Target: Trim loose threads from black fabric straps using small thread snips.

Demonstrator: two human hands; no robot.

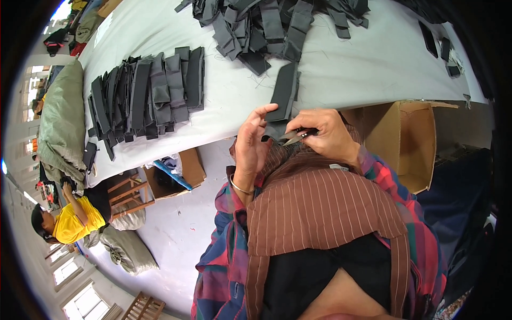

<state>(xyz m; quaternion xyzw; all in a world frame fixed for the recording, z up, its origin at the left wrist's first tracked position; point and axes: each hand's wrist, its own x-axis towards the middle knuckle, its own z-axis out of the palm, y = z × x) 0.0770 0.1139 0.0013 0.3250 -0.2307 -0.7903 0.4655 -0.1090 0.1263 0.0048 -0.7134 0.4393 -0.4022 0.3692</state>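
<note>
My right hand is closed around a small pair of thread snips, dark at the handle, with the metal blades pointing left. My left hand has its fingers stretched out and apart. Its index fingertip lies at the near left corner of a dark grey fabric strip. That strip rests on the white-covered table and reaches over its near edge, where part of it is hidden by my right hand. Beyond it spreads a loose heap of similar dark strips.
Left on the table, more strips lie in a row of stacks. Cardboard boxes stand below the edge, one right, one left. A stuffed green sack leans at the table's left end, near a person in yellow.
</note>
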